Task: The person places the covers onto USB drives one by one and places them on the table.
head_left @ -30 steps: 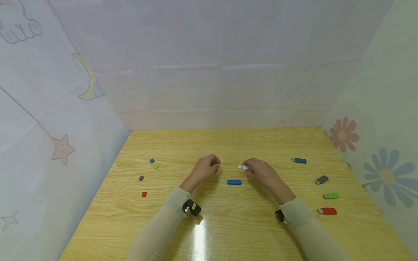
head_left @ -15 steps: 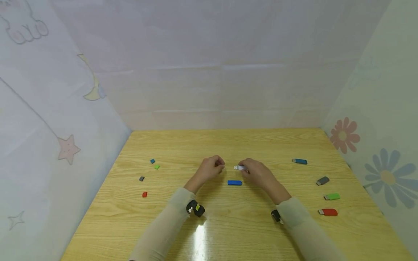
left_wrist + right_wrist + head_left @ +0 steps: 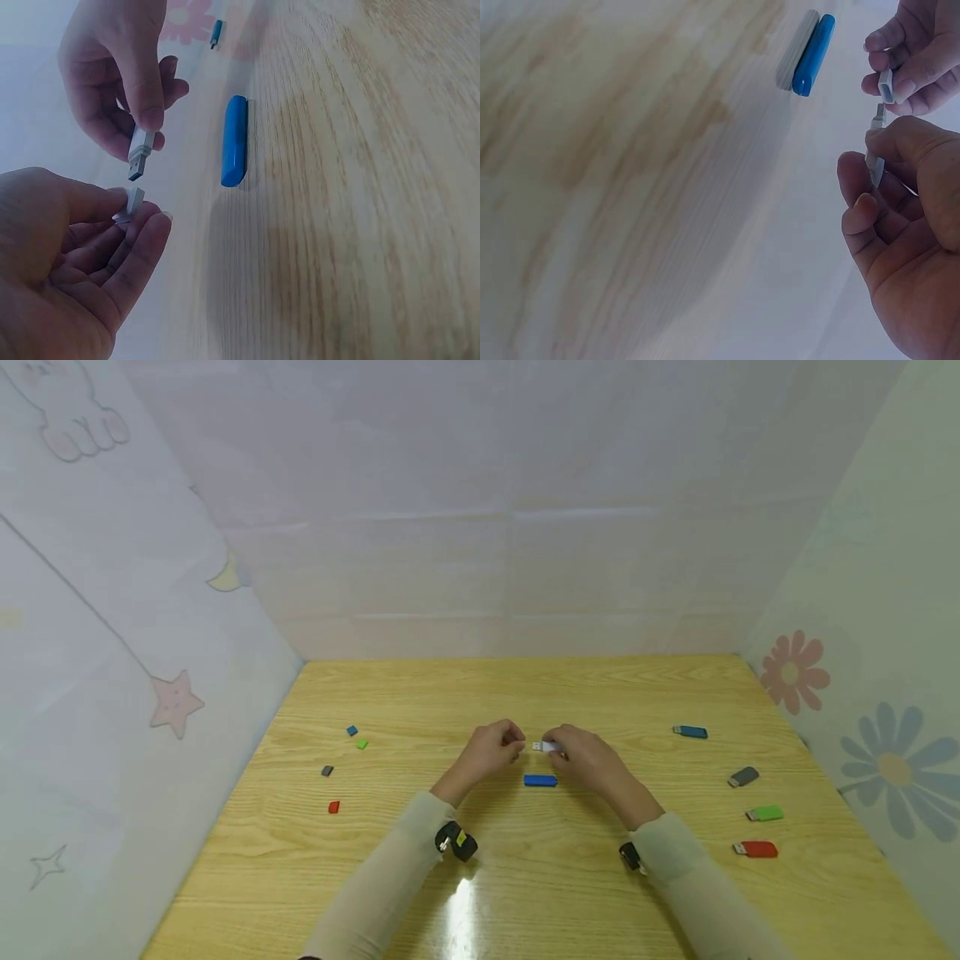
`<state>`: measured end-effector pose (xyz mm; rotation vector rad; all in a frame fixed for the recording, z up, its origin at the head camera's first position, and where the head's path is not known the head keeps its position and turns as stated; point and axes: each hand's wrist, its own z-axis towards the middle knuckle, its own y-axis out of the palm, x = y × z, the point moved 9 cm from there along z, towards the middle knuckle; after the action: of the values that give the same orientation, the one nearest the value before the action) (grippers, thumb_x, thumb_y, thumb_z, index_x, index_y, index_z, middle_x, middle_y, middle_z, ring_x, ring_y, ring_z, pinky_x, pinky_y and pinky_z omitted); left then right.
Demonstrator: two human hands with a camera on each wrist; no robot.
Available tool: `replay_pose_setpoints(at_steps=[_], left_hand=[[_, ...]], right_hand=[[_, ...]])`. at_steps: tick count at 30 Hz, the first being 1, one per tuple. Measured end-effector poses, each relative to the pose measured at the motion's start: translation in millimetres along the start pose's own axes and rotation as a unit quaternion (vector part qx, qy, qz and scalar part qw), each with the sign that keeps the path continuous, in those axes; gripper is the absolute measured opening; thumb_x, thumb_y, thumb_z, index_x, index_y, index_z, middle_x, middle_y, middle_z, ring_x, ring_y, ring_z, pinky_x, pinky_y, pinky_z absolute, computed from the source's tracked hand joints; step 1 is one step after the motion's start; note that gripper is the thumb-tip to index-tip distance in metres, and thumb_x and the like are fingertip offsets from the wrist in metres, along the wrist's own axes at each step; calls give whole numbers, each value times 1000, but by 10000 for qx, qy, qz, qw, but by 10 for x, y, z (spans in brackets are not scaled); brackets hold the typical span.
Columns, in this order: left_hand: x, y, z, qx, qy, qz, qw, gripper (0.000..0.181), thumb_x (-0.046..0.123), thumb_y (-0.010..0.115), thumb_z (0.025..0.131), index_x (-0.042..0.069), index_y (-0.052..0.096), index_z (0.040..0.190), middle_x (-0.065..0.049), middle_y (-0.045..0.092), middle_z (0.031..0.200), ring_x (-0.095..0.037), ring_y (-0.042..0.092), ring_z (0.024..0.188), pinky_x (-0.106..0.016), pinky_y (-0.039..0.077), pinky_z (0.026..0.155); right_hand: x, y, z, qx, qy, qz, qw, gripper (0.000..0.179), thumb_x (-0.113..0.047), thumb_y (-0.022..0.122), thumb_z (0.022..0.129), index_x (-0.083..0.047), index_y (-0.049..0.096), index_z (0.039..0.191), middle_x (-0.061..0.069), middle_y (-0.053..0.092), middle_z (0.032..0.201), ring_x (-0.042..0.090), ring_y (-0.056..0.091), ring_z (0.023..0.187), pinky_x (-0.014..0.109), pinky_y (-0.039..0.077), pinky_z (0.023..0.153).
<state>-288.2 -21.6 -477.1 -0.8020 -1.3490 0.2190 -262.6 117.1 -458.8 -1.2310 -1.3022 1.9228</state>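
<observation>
Left wrist view has the right hand (image 3: 120,67) pinching the white USB stick (image 3: 142,142) at 12 o'clock from the white cap (image 3: 133,202), which the left hand (image 3: 86,259) pinches, and both seem light, stiff, kinda slick, so I'd grab the sides, clear of the metal plug (image 3: 136,168).

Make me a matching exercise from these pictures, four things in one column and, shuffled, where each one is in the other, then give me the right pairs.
Things:
1. White stick
2. Red cap
3. White cap
4. Bright blue stick

Places:
A. On the table, in the middle
B. Pinched in the left hand
C. Held in the right hand
D. On the table, left side

Right pairs: 1-C, 2-D, 3-B, 4-A.
</observation>
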Motion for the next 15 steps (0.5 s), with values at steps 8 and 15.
replay_pose_setpoints(at_steps=[8,15], left_hand=[[10,29,21,4,-53,-11,10000,12,17,62,103,8,67,109,-2,71,91,-8,65,73,-24,53,62],[38,35,34,1,-40,20,10000,11,16,63,102,8,67,108,-2,71,89,-8,64,71,-24,52,60]], right_hand=[[-49,1,10,-4,31,-8,10000,24,-9,68,96,-6,67,120,10,68,115,24,67,97,42,58,82],[-60,20,10,49,19,-14,10000,24,-10,69,97,-7,67,120,8,68,114,22,66,95,41,58,81]])
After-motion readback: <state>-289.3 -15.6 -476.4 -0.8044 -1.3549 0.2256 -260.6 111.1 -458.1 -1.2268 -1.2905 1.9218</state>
